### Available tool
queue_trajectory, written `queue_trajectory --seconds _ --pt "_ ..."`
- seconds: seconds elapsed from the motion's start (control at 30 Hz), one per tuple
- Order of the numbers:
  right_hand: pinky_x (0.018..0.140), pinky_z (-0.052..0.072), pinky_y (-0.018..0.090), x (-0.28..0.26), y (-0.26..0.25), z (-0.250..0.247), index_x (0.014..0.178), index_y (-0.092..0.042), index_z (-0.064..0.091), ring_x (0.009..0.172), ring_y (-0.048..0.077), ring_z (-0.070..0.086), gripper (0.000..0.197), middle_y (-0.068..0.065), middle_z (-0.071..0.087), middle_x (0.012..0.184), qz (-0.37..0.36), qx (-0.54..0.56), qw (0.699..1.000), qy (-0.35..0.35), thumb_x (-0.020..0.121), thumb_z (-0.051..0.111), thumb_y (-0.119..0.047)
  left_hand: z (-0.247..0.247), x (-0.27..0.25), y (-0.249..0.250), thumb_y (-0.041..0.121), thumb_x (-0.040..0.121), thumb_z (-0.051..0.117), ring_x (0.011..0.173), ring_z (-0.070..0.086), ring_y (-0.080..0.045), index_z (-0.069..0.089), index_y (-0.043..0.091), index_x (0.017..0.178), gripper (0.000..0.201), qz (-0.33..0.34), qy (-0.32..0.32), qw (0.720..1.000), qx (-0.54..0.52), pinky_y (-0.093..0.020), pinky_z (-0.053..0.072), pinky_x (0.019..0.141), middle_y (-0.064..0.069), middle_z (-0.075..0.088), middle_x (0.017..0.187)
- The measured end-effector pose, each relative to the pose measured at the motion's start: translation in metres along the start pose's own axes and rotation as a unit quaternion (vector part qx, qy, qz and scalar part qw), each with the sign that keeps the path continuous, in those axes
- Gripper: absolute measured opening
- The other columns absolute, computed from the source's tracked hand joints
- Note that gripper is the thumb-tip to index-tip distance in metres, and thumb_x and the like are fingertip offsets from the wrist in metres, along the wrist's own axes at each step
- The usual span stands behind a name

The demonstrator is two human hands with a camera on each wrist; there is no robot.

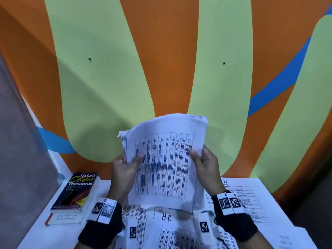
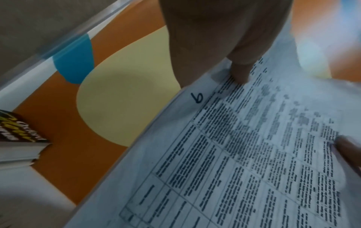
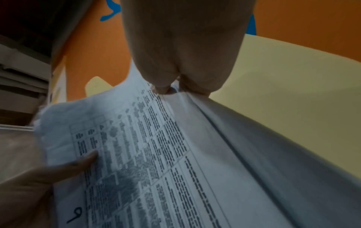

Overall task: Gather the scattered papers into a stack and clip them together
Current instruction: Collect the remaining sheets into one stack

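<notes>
I hold a sheaf of printed papers (image 1: 165,159) upright above the table, their lower edge near the sheets below. My left hand (image 1: 125,168) grips the sheaf's left edge, thumb on the front. My right hand (image 1: 204,164) pinches its right edge. The left wrist view has the sheaf (image 2: 244,154) with my left hand's thumb (image 2: 240,72) pressed on the print. In the right wrist view the sheaf (image 3: 156,154) is pinched between my right hand's thumb and fingers (image 3: 171,86). More printed sheets (image 1: 161,229) lie loose on the table under my wrists. No clip is visible.
A black Oxford thesaurus (image 1: 77,191) sits on another book at the table's left. Further printed pages (image 1: 251,200) cover the table's right side. An orange, green and blue wall (image 1: 161,69) rises right behind the white table (image 1: 45,234).
</notes>
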State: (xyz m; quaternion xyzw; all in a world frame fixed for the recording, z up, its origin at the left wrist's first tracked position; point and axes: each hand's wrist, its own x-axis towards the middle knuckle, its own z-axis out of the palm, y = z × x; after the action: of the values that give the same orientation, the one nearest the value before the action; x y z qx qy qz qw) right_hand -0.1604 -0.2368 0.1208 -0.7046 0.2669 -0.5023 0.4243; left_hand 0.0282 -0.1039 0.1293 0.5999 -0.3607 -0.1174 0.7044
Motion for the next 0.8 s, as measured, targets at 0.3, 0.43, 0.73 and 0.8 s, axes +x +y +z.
queue_trajectory --seconds 0.3,0.43,0.73,0.8 --pt "0.084 0.051 0.026 -0.02 0.027 0.003 0.118 -0.013 0.051 0.1 0.01 0.063 0.032 0.002 0.066 0.108 0.056 -0.039 0.997 -0.033 0.09 0.055 0.002 -0.001 -0.015 -0.036 0.035 0.064 0.079 0.049 0.049 -0.013 0.064 0.014 0.054 0.028 -0.106 -0.041 0.993 0.035 -0.018 0.037 0.049 0.005 0.055 0.049" --pt "0.058 0.034 0.03 -0.015 0.013 0.006 0.077 -0.008 0.045 0.059 0.01 0.036 0.032 0.01 0.041 0.062 0.0 -0.072 0.997 0.038 0.095 0.045 -0.035 -0.002 -0.009 -0.034 0.044 0.064 0.081 0.048 0.04 -0.013 0.057 0.003 0.061 0.047 -0.088 -0.024 0.995 0.044 -0.025 0.033 0.052 -0.009 0.045 0.054" --pt "0.067 0.043 0.019 -0.031 0.018 0.014 0.128 -0.02 0.037 0.072 -0.008 0.054 0.042 -0.015 0.055 0.083 0.009 -0.074 0.997 -0.025 0.094 0.048 0.002 -0.007 -0.008 -0.048 0.076 0.045 0.078 0.054 0.044 -0.014 0.062 0.002 0.075 0.08 -0.124 -0.048 0.99 0.049 -0.031 0.036 0.054 -0.01 0.049 0.063" --pt "0.063 0.041 0.033 -0.029 0.009 0.015 0.122 -0.022 0.041 0.065 0.003 0.05 0.036 -0.007 0.053 0.076 -0.022 -0.084 0.996 -0.016 0.095 0.046 0.001 -0.006 -0.006 -0.038 0.072 0.052 0.076 0.049 0.036 -0.013 0.057 0.01 0.07 0.068 -0.104 -0.034 0.993 0.043 -0.028 0.031 0.052 -0.008 0.041 0.058"
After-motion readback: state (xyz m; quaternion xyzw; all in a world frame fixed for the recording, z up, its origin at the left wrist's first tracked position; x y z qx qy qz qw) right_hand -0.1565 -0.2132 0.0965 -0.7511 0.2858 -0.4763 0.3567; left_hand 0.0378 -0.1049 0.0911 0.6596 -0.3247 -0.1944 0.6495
